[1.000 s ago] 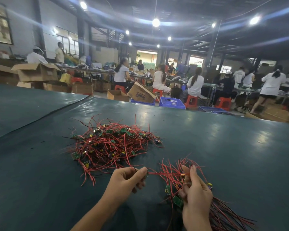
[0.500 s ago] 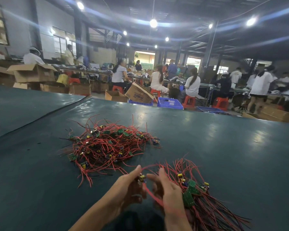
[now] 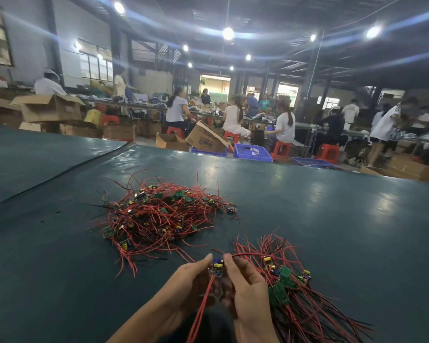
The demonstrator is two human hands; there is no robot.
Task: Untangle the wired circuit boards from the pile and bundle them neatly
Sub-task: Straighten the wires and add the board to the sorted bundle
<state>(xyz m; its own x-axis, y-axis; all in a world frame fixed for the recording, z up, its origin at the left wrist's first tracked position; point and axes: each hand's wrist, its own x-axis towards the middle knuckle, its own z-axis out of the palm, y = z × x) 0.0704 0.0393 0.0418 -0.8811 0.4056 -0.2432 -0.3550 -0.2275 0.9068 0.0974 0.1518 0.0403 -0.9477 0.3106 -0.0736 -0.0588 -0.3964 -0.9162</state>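
Across the foreground stretches one dark green table (image 3: 332,231), and both hands work above its near edge. Beyond its far edge, well away from the grip, stand at least three blue crates (image 3: 252,152) on the floor.

One tangled pile (image 3: 159,216) of red-wired boards lies on the table ahead of the grip and to its left, apart from both hands. Only its loose wire ends reach toward the left thumb.

One sorted bundle (image 3: 300,300) lies just right of the grip, against the outer side of the right hand. Its wires fan forward and trail back toward the near edge. Two green boards face up plainly in it; the rest are too crowded to count. Whether the right hand's lower fingers also hold this bundle cannot be told.

Two hands meet at the middle. The left hand (image 3: 191,280) and the right hand (image 3: 245,288) each close thumb and curled fingers narrowly on the same piece.

That piece is one small circuit board (image 3: 217,266), pinched between the two thumbs. It carries a yellow and a blue part on top, and its red leads run down between the palms.
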